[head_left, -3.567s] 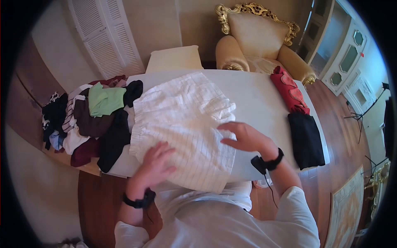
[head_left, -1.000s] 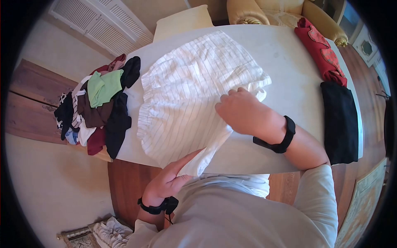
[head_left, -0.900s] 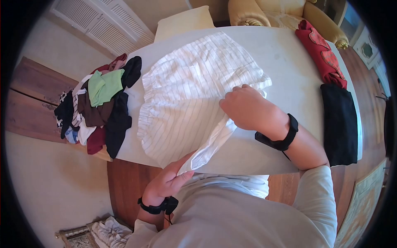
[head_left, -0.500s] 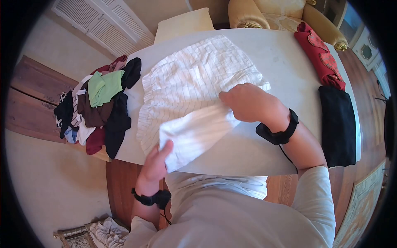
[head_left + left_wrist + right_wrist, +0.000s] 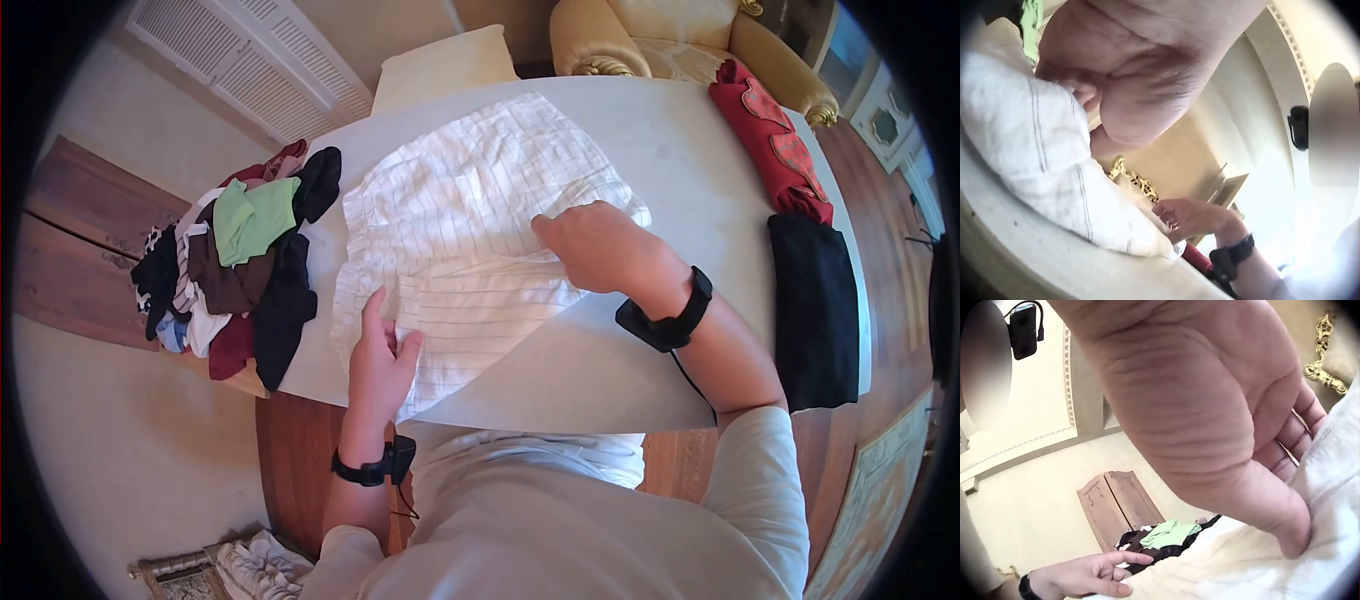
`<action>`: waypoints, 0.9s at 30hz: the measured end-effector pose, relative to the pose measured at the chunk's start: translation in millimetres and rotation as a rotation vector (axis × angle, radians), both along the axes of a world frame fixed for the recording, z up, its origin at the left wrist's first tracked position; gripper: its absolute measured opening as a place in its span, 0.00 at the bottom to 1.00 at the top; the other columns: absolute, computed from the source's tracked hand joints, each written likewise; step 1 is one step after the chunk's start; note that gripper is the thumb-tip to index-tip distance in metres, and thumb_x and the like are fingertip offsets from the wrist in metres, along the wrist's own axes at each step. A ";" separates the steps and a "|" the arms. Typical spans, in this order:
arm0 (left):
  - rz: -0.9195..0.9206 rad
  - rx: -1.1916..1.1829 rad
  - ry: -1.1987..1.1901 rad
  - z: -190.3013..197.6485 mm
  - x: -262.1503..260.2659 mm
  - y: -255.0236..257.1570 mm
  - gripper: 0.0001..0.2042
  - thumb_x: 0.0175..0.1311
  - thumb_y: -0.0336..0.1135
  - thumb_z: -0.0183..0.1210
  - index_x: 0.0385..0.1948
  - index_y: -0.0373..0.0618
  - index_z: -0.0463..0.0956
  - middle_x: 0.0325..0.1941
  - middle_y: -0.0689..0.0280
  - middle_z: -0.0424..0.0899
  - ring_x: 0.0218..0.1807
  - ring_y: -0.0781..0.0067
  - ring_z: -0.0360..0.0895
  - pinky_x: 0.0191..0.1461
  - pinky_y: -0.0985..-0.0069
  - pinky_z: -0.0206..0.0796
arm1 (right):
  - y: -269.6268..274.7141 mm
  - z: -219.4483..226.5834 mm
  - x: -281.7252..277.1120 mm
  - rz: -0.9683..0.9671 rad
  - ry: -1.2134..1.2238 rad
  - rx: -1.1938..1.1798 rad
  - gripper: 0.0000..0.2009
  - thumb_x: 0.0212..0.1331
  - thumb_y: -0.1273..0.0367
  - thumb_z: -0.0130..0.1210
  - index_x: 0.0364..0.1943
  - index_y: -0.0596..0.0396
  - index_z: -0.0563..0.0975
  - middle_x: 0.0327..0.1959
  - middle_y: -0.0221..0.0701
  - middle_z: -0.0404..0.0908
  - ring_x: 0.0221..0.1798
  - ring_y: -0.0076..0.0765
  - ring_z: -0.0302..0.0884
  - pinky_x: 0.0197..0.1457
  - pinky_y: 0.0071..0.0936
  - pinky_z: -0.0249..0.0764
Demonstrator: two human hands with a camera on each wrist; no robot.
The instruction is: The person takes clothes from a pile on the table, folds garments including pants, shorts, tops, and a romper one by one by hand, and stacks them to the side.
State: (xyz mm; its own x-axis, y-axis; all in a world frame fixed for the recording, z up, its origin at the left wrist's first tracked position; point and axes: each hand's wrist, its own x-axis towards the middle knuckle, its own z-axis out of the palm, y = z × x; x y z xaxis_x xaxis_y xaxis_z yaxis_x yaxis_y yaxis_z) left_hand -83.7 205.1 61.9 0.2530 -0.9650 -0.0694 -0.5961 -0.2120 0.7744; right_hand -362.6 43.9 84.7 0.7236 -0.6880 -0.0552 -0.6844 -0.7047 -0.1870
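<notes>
A pair of white shorts (image 5: 490, 170) with thin stripes and a gathered waistband lies spread on the table. Its near leg is folded back over the rest toward the waistband. My left hand (image 5: 380, 370) holds the folded leg's edge near the waistband, index finger stretched out and thumb over the cloth. Farther right, my right hand (image 5: 610, 250) pinches the shorts close to the hem, its thumb pressed into the cloth in the right wrist view. My palm (image 5: 1141, 81) hides part of the left grip in the left wrist view.
A heap of mixed clothes, with a green piece (image 5: 255, 215) on top, lies at the table's left end. A rolled red garment (image 5: 765, 140) and a folded black garment (image 5: 815, 310) lie along the right edge. A gold armchair (image 5: 600, 35) stands beyond the white table (image 5: 690, 160).
My left hand has lifted the near leg of the shorts from the front edge and laid it back toward the waistband. My right hand has stayed near the hem over the last second.
</notes>
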 end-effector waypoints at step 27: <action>-0.305 0.056 -0.645 -26.0 -36.0 26.7 0.36 0.75 0.54 0.52 0.78 0.47 0.53 0.83 0.45 0.45 0.84 0.39 0.39 0.81 0.41 0.29 | -25.5 -9.4 -12.5 -0.042 -0.266 -0.082 0.14 0.59 0.64 0.64 0.46 0.55 0.83 0.51 0.41 0.84 0.56 0.51 0.81 0.58 0.45 0.76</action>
